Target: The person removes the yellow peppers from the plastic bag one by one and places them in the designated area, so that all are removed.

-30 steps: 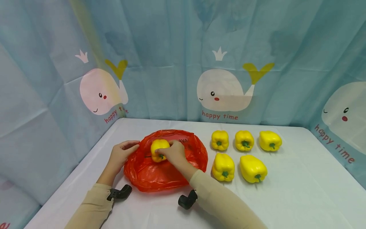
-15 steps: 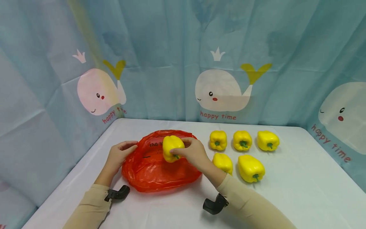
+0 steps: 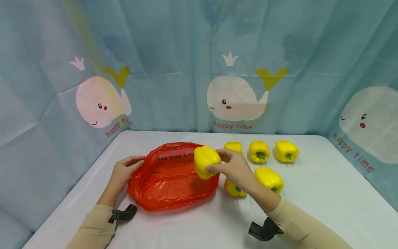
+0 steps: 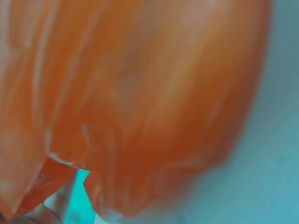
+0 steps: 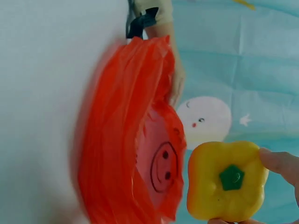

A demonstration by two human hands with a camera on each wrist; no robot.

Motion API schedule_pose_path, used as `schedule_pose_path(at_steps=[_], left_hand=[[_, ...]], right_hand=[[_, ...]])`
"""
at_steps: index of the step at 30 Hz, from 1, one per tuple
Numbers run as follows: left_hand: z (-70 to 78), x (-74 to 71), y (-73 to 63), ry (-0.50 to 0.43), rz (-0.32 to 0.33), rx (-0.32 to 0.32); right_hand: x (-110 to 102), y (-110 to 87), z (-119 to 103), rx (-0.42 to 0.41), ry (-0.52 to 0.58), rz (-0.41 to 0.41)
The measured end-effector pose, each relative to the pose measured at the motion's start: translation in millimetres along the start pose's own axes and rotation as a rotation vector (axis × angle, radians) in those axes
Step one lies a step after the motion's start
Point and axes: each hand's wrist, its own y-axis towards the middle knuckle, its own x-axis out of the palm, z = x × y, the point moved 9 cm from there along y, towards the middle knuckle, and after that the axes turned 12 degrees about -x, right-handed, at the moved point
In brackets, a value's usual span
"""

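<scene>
A red plastic bag (image 3: 169, 192) lies with its mouth spread wide on the table, and dark print shows on its inner wall. My left hand (image 3: 123, 171) holds the bag's left rim between thumb and fingers. Over the bag's right edge, my right hand (image 3: 235, 168) grips a yellow bell pepper (image 3: 203, 160) in the air. In the right wrist view this pepper (image 5: 212, 191) shows its green stem end, with thumb and fingertips at its sides. The bag (image 4: 140, 93) fills most of the left wrist view and hides much of the left hand.
Several more yellow bell peppers stand in two rows right of the bag, among them a back-right one (image 3: 286, 151) and a front one (image 3: 269, 180). My right hand and forearm partly cover some. A white cloth (image 3: 326, 193) covers the table; a blue whale-print curtain (image 3: 174, 69) hangs behind.
My right hand has lifted the pepper from inside the bag and carried it right, towards the bag's right edge. The left hand stays at the left rim. The view has shifted slightly.
</scene>
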Motion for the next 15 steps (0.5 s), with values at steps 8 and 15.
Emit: schedule_pose_path(at_steps=[8,15], left_hand=[[1.9,-0.3,-1.3,0.000,-0.003,0.001],[0.8,0.4,-2.6,0.007,0.001,0.004]], right_hand=[[-49.3,-22.5,4.9,0.016,-0.051,-0.003],[-83.7,-36.7,19.5,0.041,-0.135,-0.005]])
